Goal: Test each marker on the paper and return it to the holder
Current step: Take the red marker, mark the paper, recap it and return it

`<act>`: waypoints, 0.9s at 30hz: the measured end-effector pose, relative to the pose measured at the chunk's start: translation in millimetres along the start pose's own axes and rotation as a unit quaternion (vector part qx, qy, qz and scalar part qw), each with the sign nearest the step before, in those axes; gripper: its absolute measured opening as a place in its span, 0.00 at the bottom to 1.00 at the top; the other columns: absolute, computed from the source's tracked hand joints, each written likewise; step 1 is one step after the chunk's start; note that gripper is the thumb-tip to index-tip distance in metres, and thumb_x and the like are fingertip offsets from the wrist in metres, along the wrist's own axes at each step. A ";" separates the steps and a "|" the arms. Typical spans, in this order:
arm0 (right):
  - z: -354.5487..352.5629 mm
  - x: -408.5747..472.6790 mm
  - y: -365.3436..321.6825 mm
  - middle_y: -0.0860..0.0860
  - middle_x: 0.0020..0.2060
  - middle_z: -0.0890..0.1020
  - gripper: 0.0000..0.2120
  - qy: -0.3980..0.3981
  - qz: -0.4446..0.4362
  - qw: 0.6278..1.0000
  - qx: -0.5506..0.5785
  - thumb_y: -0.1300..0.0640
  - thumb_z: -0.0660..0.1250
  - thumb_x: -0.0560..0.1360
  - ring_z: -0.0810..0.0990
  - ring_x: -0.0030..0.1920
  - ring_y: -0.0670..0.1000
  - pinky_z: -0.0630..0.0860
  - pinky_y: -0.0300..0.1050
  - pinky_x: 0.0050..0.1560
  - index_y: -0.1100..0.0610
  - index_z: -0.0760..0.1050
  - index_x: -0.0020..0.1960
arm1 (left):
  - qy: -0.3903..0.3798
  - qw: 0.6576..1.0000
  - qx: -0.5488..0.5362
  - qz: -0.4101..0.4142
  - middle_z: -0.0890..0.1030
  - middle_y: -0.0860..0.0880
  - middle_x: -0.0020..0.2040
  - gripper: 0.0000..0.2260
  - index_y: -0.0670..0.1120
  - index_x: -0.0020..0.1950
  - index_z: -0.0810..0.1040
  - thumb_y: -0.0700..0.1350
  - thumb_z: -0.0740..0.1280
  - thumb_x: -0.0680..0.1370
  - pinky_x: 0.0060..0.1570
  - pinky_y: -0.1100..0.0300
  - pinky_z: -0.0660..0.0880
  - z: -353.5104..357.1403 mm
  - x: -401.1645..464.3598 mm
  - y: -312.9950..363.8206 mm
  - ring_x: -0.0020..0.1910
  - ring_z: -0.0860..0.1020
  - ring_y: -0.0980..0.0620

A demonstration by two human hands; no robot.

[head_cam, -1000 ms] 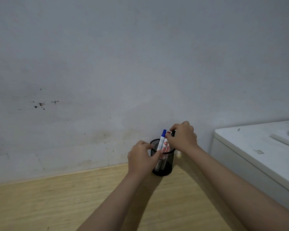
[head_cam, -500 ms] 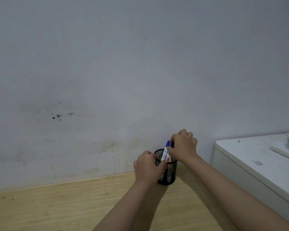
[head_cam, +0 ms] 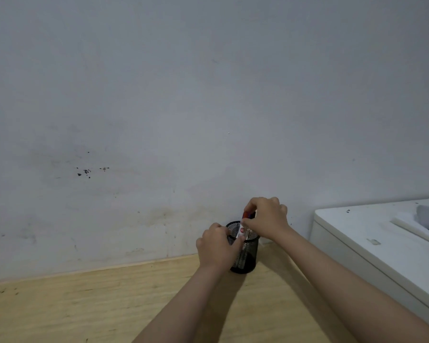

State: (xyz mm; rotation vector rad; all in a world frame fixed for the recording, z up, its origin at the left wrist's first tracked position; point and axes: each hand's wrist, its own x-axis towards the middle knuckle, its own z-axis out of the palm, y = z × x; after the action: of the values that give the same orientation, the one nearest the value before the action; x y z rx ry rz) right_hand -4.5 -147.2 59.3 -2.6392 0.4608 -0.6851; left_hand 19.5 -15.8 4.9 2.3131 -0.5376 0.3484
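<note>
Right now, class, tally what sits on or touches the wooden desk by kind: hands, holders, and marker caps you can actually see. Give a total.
Hands: 2, the left hand on the holder and the right hand on the marker tops
Mesh holder: 1
Visible marker caps: 1, red; others are hidden by the fingers
Total: 4

A pale wooden tabletop is filling the lower part of the view, its far edge running along the foot of a stained grey wall. A black mesh holder is standing upright on the tabletop close to that wall, with markers sticking up out of it. A few small dark specks are showing on the wood near the left edge. A white cabinet is sitting beside the tabletop on the right.
</note>
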 end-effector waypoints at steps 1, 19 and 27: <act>-3.1 -4.3 -2.7 0.44 0.42 0.83 0.07 0.000 -0.002 1.000 0.026 0.52 0.72 0.65 0.71 0.56 0.52 0.62 0.51 0.55 0.47 0.77 0.42 | -0.013 1.000 0.004 -0.003 0.78 0.48 0.52 0.20 0.44 0.48 0.80 0.60 0.65 0.72 0.49 0.52 0.69 -0.7 0.2 0.6 0.53 0.77 0.45; -38.8 -205.5 -42.0 0.53 0.36 0.79 0.10 0.162 -0.382 0.899 0.144 0.68 0.73 0.68 0.77 0.37 0.53 0.73 0.49 0.37 0.55 0.81 0.45 | -0.122 0.799 -0.560 -0.180 0.82 0.37 0.46 0.04 0.44 0.44 0.75 0.38 0.70 0.72 0.48 0.52 0.77 -123.8 -133.1 2.6 0.42 0.79 0.44; -39.7 -265.8 -70.8 0.50 0.39 0.79 0.13 0.061 -0.073 0.914 0.395 0.60 0.72 0.71 0.78 0.39 0.43 0.73 0.31 0.41 0.51 0.81 0.55 | -0.059 0.884 -0.455 -0.083 0.81 0.31 0.40 0.04 0.39 0.42 0.77 0.35 0.71 0.71 0.35 0.53 0.76 -158.4 -210.7 -21.0 0.35 0.79 0.42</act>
State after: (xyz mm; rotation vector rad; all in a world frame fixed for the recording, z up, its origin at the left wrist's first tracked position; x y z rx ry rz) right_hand -229.9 9.8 16.9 -1.8758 -0.0078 -0.8605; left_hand -169.8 168.3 20.3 1.4427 -0.4246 -0.1285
